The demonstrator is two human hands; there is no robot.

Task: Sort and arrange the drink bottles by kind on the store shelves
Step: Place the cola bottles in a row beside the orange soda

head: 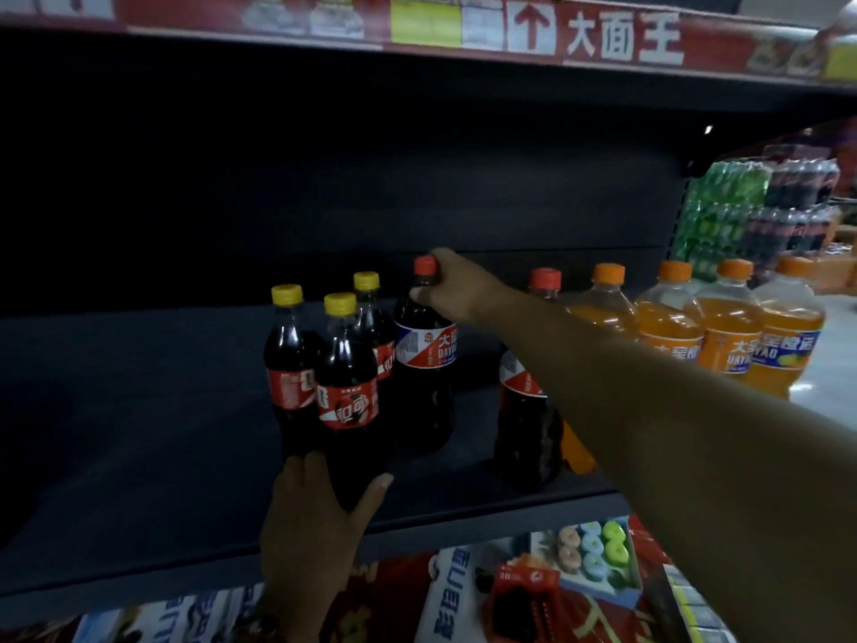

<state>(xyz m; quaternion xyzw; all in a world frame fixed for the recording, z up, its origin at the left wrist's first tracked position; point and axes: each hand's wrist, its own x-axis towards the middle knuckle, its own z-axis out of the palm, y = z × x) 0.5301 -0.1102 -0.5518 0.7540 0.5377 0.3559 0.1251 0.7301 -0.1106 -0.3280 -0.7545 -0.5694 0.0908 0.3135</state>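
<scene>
Cola bottles (343, 364) left of orange bottles (723, 327)

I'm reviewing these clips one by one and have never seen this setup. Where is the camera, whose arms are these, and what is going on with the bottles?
There is no machine here: a person wears one wide-angle camera on the head, looking forward and down at both arms. They face a dark store shelf. The right hand grips the neck of a red-capped cola bottle just under its cap. The left hand holds the base of a yellow-capped cola bottle, with two more yellow-capped ones behind it. To the right stand another red-capped cola and a row of orange soda bottles.
</scene>
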